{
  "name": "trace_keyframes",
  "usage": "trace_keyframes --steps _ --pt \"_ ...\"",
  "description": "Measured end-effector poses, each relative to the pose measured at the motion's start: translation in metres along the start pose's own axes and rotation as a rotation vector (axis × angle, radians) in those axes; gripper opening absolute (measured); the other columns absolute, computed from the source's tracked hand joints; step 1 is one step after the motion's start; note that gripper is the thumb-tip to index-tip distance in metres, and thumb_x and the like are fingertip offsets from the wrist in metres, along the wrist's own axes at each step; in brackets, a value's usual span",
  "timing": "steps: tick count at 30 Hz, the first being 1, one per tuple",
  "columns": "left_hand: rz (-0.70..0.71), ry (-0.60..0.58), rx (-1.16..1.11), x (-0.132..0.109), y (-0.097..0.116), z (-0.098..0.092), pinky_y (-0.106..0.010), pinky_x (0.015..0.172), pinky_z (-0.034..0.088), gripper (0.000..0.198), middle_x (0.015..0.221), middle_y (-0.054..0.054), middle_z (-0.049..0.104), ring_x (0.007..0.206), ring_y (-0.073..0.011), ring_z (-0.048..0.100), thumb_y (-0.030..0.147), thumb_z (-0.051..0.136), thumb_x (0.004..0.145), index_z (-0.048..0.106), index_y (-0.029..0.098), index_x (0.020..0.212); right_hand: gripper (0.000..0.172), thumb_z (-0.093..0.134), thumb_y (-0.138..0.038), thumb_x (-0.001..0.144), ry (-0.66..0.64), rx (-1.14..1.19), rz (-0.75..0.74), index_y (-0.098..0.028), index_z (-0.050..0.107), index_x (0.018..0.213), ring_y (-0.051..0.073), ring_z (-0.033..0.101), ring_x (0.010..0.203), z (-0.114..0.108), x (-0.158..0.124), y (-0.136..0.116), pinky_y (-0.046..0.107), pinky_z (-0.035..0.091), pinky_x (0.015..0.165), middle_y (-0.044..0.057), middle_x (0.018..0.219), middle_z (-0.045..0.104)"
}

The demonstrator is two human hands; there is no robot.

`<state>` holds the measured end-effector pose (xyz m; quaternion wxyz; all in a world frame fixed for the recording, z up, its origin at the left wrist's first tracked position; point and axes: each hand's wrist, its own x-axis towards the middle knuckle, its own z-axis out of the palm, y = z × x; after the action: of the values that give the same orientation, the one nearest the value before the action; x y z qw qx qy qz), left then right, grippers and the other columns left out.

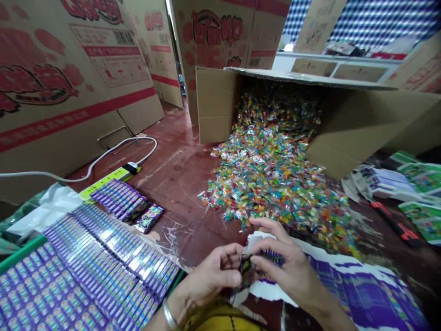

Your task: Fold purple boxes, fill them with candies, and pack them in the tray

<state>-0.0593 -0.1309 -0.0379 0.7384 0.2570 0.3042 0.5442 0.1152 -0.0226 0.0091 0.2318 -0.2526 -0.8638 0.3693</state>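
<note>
A small dark purple candy box (245, 271) is between my two hands, partly covered by fingers. My left hand (220, 271), with a silver bangle at the wrist, pinches its left side between thumb and fingers. The fingers of my right hand (292, 266) close on its upper right edge. Under and beside my right hand lies a fanned row of flattened purple cartons (361, 285) with white flaps. Just beyond the hands spreads a heap of clear sachets of colourful candy (272, 179), spilling from a cardboard box (215, 103) on its side.
A green tray (20, 255) at left holds many rows of purple boxes. More purple boxes (119, 198) lie by a yellow-green power strip (106, 181) with a white cable. An orange-and-black cutter (396, 225) and green printed packs (420, 220) lie at right. Large cartons (79, 82) stand behind.
</note>
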Motion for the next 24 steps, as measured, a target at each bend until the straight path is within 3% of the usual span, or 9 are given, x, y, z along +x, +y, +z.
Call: trace_keyframes --steps 2,5,7,9,11,13,16,22,24 --pt "0.027 0.020 -0.006 -0.001 0.005 -0.001 -0.034 0.093 0.045 0.060 0.105 -0.011 0.071 0.100 -0.0257 0.067 0.042 0.089 0.064 0.069 0.016 0.114 0.026 0.065 -0.021 0.087 -0.075 -0.065 -0.003 -0.032 0.071 0.110 0.029 0.039 0.139 -0.002 -0.003 -0.001 0.048 0.037 0.113 0.005 0.151 0.042" --pt "0.008 0.034 0.041 -0.005 0.016 -0.006 -0.033 0.091 0.045 0.066 0.104 -0.011 0.073 0.100 -0.0259 0.067 0.042 0.088 0.064 0.069 0.016 0.121 0.058 0.068 -0.022 0.085 -0.223 -0.104 0.030 -0.036 0.053 0.139 0.030 0.036 0.143 -0.004 -0.009 -0.007 0.049 0.036 0.114 0.005 0.159 0.032" --pt "-0.011 0.031 0.073 -0.007 0.023 -0.009 -0.032 0.090 0.045 0.067 0.104 -0.010 0.074 0.099 -0.0254 0.067 0.042 0.088 0.064 0.068 0.018 0.123 0.070 0.069 -0.022 0.083 -0.272 -0.090 0.054 -0.037 0.043 0.147 0.029 0.037 0.143 -0.004 -0.010 -0.012 0.047 0.038 0.113 0.005 0.160 0.031" --pt "-0.017 0.020 0.119 -0.009 0.030 -0.010 -0.032 0.090 0.045 0.067 0.106 -0.009 0.073 0.100 -0.0256 0.066 0.044 0.087 0.065 0.068 0.018 0.124 0.064 0.068 -0.021 0.083 -0.245 -0.084 0.065 -0.035 0.048 0.142 0.028 0.040 0.141 -0.006 -0.008 -0.018 0.044 0.039 0.113 0.005 0.158 0.035" --pt "-0.009 0.009 0.200 -0.010 0.034 -0.008 -0.033 0.092 0.044 0.066 0.108 -0.009 0.071 0.103 -0.0265 0.064 0.047 0.086 0.066 0.070 0.018 0.123 0.046 0.067 -0.021 0.084 -0.220 -0.085 0.071 -0.032 0.061 0.128 0.026 0.051 0.131 -0.010 -0.003 -0.022 0.040 0.044 0.107 0.006 0.146 0.051" --pt "-0.007 0.002 0.308 -0.012 0.036 -0.006 -0.034 0.092 0.044 0.062 0.112 -0.009 0.068 0.105 -0.0278 0.063 0.046 0.084 0.068 0.070 0.020 0.122 0.027 0.066 -0.021 0.085 -0.276 -0.083 0.103 -0.030 0.068 0.110 0.022 0.067 0.102 -0.017 0.002 -0.025 0.031 0.052 0.089 0.004 0.113 0.070" --pt "-0.025 -0.005 0.534 -0.017 0.040 -0.001 -0.037 0.093 0.046 0.055 0.118 -0.009 0.064 0.109 -0.0291 0.061 0.038 0.082 0.072 0.069 0.024 0.124 0.016 0.065 -0.022 0.085 -0.430 -0.053 0.158 -0.030 0.072 0.098 0.014 0.064 0.060 -0.026 0.006 -0.025 0.021 0.045 0.059 -0.005 0.067 0.069" --pt "0.029 -0.015 0.720 -0.023 0.044 0.009 -0.037 0.099 0.042 0.049 0.121 -0.007 0.063 0.114 -0.0281 0.058 0.031 0.078 0.079 0.067 0.028 0.126 0.009 0.071 -0.018 0.075 -0.600 0.112 0.157 -0.021 0.069 0.067 0.012 0.060 0.050 -0.012 0.002 -0.020 0.018 0.037 0.048 -0.004 0.057 0.068" --pt "0.058 0.035 0.726 -0.022 0.041 0.008 -0.033 0.094 0.044 0.033 0.110 -0.006 0.066 0.106 -0.0259 0.061 0.032 0.072 0.084 0.073 0.024 0.116 0.009 0.066 -0.019 0.080 -0.590 0.249 0.221 -0.021 0.070 0.072 0.012 0.061 0.049 -0.004 0.002 -0.019 0.018 0.040 0.047 -0.004 0.058 0.068"
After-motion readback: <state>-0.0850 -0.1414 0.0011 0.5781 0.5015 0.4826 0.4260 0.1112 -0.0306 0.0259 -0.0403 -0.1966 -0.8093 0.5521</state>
